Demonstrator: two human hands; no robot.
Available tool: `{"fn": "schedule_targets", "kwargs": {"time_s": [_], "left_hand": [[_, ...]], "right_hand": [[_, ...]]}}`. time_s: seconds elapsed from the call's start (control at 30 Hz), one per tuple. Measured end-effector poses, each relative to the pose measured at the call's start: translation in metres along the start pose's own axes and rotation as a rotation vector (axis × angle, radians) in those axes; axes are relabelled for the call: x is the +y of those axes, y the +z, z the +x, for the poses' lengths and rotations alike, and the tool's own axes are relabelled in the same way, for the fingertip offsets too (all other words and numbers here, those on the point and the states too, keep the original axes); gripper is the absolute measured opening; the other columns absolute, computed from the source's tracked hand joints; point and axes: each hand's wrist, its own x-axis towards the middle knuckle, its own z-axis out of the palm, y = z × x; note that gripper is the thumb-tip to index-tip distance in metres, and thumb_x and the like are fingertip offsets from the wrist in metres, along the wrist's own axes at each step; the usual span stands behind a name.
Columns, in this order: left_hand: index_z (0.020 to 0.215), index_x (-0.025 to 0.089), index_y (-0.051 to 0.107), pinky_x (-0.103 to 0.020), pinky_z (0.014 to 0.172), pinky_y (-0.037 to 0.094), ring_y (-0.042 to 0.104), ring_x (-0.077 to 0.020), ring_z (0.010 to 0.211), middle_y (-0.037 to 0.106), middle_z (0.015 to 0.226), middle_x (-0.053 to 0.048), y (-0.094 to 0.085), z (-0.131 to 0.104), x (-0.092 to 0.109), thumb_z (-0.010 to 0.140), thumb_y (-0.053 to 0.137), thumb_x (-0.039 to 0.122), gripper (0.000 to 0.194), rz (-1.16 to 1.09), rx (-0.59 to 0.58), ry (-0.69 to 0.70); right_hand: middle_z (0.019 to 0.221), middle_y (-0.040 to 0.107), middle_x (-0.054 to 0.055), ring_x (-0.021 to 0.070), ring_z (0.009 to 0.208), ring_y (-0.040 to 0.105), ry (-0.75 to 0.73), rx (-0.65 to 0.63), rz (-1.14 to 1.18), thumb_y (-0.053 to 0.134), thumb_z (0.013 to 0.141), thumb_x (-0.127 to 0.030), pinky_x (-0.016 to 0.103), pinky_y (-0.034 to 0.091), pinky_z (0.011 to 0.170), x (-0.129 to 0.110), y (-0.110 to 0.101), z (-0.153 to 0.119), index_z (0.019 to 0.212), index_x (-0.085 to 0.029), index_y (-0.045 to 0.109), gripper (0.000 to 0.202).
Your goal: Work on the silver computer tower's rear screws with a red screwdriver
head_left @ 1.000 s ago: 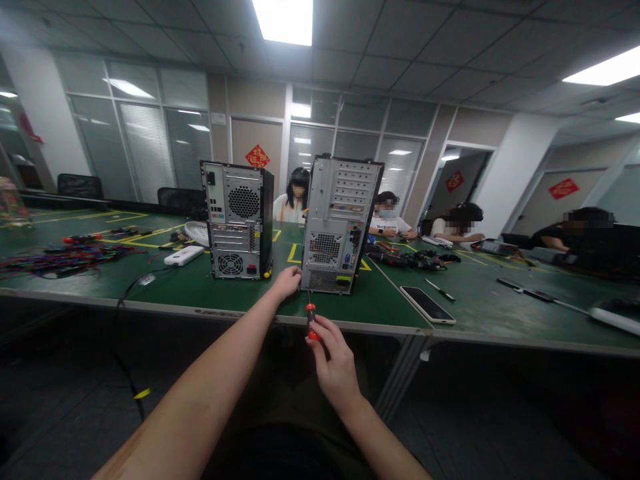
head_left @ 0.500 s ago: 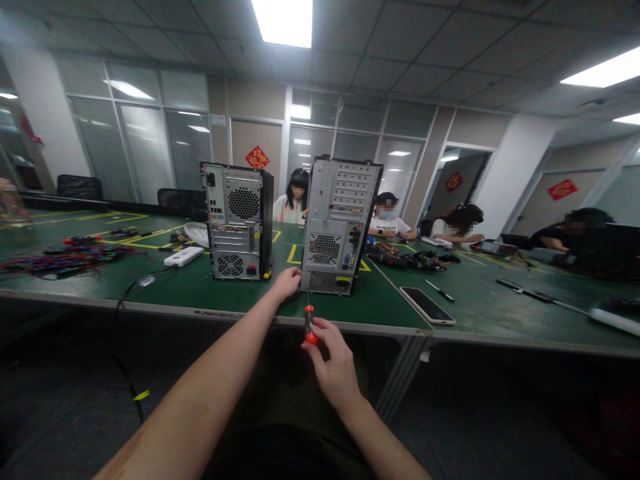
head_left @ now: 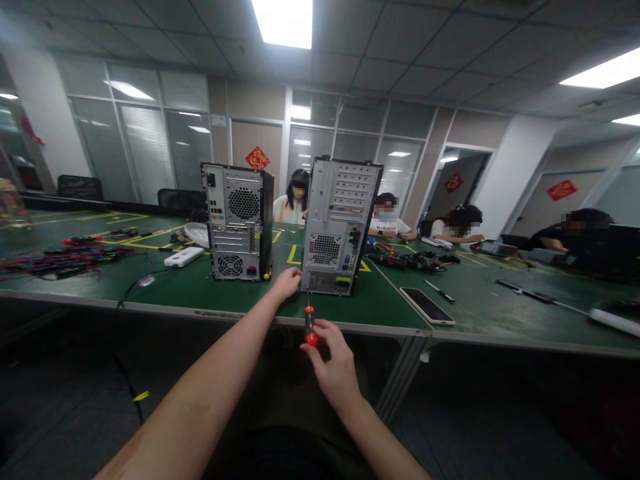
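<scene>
Upright on the green table, its back panel towards me, stands a grey computer tower (head_left: 325,220). My right hand (head_left: 336,357) holds a red-and-black screwdriver (head_left: 311,325) by its handle, thumb and fingers pinched around the grip end. Its thin shaft points up at the tower's lower left corner; whether the tip sits in a screw is too small to tell. Beside that same corner, my left hand (head_left: 287,285) is closed, with its fingertips partly hidden. What those fingers grip, if anything, does not show.
A second computer tower (head_left: 237,223) stands to the left, near a white power strip (head_left: 183,257) and tangled wires (head_left: 60,260). Rightward lie a phone (head_left: 427,305), a small screwdriver (head_left: 440,291) and cables (head_left: 410,257). Several people sit across the table (head_left: 360,312).
Almost nothing differs. The screwdriver handle appears slightly turned in my right hand, while my left hand and both towers stay in place.
</scene>
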Motion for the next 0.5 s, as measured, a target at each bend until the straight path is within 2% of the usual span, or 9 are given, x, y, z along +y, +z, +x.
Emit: {"fn": "schedule_targets", "kwargs": {"time_s": [0.17,0.27,0.4,0.5], "left_hand": [[0.083,0.015,0.070,-0.026,0.069,0.042,0.061,-0.0178,0.076,0.071,0.082,-0.005,0.0007,0.0010,-0.0013,0.084,0.050,0.014,0.019,-0.001,-0.005,-0.002],[0.082,0.015,0.069,-0.026,0.068,0.042,0.060,-0.0173,0.075,0.071,0.081,-0.004,0.0019,0.0017,-0.0030,0.084,0.050,0.013,0.019,-0.005,-0.006,0.007],[0.084,0.015,0.069,-0.026,0.068,0.041,0.060,-0.0170,0.073,0.070,0.079,-0.004,0.0032,0.0035,-0.0059,0.084,0.049,0.014,0.019,-0.007,-0.009,0.003],[0.083,0.015,0.068,-0.026,0.069,0.041,0.060,-0.0171,0.073,0.070,0.079,-0.004,0.0043,0.0057,-0.0091,0.084,0.050,0.014,0.019,0.006,-0.006,0.013]], "right_hand": [[0.138,0.066,0.011,0.0225,0.126,0.065,-0.061,-0.046,0.015,0.057,0.098,-0.014,0.040,0.055,0.108,0.0004,-0.0009,-0.0003,0.130,-0.024,0.068,0.035],[0.147,0.061,0.010,0.0231,0.132,0.061,-0.126,-0.110,-0.054,0.049,0.100,-0.010,0.043,0.052,0.111,0.0019,-0.0009,-0.0015,0.139,-0.026,0.064,0.045],[0.150,0.058,0.010,0.0247,0.135,0.058,-0.168,-0.138,-0.119,0.046,0.100,-0.008,0.049,0.050,0.112,0.0037,-0.0003,-0.0023,0.145,-0.028,0.059,0.051],[0.149,0.058,0.010,0.0232,0.136,0.058,-0.144,-0.108,-0.061,0.047,0.100,-0.009,0.045,0.050,0.113,0.0022,-0.0004,-0.0017,0.145,-0.027,0.059,0.050]]}}
